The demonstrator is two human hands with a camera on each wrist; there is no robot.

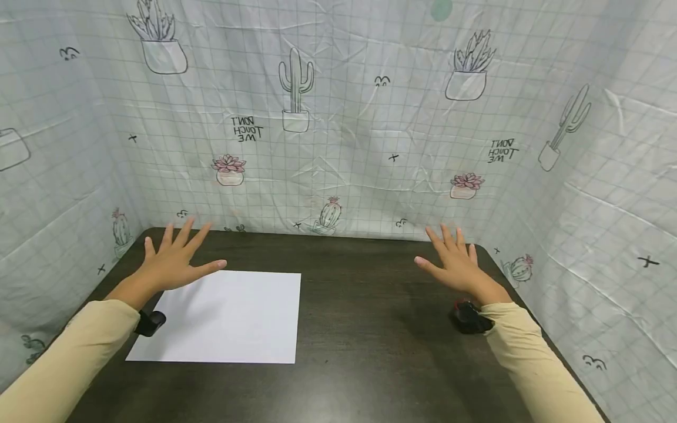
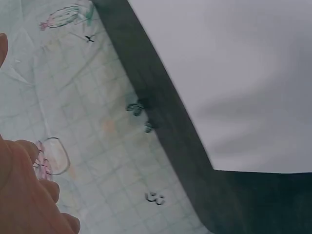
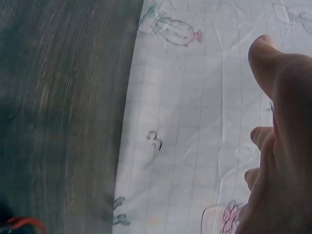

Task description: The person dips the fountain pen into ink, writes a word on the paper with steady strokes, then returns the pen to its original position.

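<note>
A plain white sheet of paper (image 1: 238, 317) lies on the left half of the dark table (image 1: 359, 329). Over its far left part hovers my left hand (image 1: 171, 264), fingers straight and spread, holding nothing. My right hand (image 1: 457, 267) is held out above the right side of the table, its fingers likewise spread and nothing in it. In the left wrist view the paper (image 2: 243, 73) fills the upper right, with part of the left hand (image 2: 29, 195) at the lower left edge. The right hand (image 3: 287, 141) shows along the right edge of its wrist view.
A pale grid-patterned cloth (image 1: 349, 135) printed with cacti and potted plants hangs behind the table and along both sides. Each wrist carries a black strap-on device, the left one (image 1: 150, 323) over the paper's left edge and the right one (image 1: 469, 318) above the table.
</note>
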